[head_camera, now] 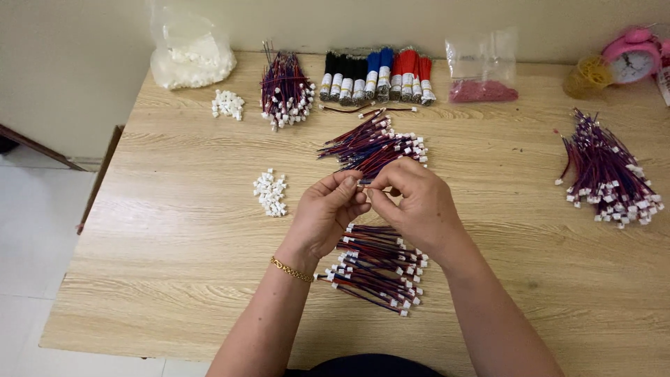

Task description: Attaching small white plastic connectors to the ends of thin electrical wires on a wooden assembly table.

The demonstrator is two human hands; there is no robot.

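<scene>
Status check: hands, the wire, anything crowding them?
Left hand and right hand pinching one thin red-and-blue wire lead. Pile of finished leads with white plugs beneath. Small heap of white plastic connectors left, apart.

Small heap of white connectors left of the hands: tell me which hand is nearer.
Left. The left hand is just right of the white connector heap; the right hand is farther right.

Wood-grain table (174, 230) vs cream wall (84, 63), white tile floor (31, 230).
</scene>
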